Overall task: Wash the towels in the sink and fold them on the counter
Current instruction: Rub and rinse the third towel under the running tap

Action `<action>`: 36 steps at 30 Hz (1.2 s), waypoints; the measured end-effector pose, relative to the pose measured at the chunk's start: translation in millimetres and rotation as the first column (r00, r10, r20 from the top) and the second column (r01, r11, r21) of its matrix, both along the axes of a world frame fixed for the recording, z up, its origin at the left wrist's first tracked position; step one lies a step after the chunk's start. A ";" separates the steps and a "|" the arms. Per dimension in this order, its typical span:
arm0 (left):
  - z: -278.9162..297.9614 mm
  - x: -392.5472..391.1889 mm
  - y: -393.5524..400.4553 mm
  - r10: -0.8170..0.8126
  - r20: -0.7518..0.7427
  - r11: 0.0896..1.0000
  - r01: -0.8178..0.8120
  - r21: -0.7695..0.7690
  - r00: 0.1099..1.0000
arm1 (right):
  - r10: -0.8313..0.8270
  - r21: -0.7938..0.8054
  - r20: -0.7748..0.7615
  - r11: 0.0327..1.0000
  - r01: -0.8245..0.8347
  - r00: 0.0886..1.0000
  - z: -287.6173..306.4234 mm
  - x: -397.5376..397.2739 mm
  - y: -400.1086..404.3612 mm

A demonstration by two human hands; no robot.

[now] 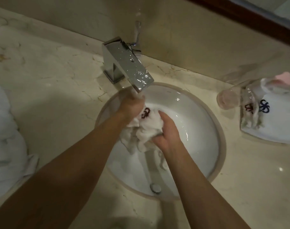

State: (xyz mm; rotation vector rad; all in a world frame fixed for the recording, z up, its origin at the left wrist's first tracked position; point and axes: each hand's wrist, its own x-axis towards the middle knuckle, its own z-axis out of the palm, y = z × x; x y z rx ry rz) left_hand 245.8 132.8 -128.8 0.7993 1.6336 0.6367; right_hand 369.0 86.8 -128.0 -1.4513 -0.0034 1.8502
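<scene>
A bunched, wet white towel (pixel 146 128) with a dark red embroidered mark hangs over the round white sink (pixel 198 129). My left hand (pixel 132 106) grips its upper left part right under the chrome faucet (pixel 127 63). My right hand (pixel 167 131) grips the towel's right side, fingers curled into the cloth. Loose folds of the towel droop below both hands toward the drain (pixel 155 188). A thin stream of water runs down from the towel.
On the marble counter (pixel 58 80) at the right lie folded white towels (pixel 276 123) with red and blue marks, a clear glass (pixel 228 98) beside them. More white towels (pixel 7 138) are piled at the left edge. A wall and mirror frame rise behind.
</scene>
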 end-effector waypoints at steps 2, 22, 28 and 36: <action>-5.2 5.7 -3.8 -0.118 -0.159 0.991 0.126 0.044 0.980 | 0.061 0.129 0.443 0.983 -0.131 0.894 -6.6 -22.9 30.8; -38.4 16.9 -29.7 0.172 0.112 0.982 -0.179 0.055 0.979 | 0.246 -0.020 0.922 0.801 -0.598 0.299 -14.7 -41.6 64.1; -44.2 -26.8 -39.9 0.208 0.205 0.960 -0.159 -0.231 0.957 | 0.437 0.028 0.161 0.894 -0.447 0.885 -17.4 -10.9 -0.2; -35.2 -36.1 -71.2 0.535 0.638 0.792 -0.065 -0.608 0.553 | 0.280 -0.144 -0.177 0.941 -0.307 0.943 -36.2 24.6 -40.0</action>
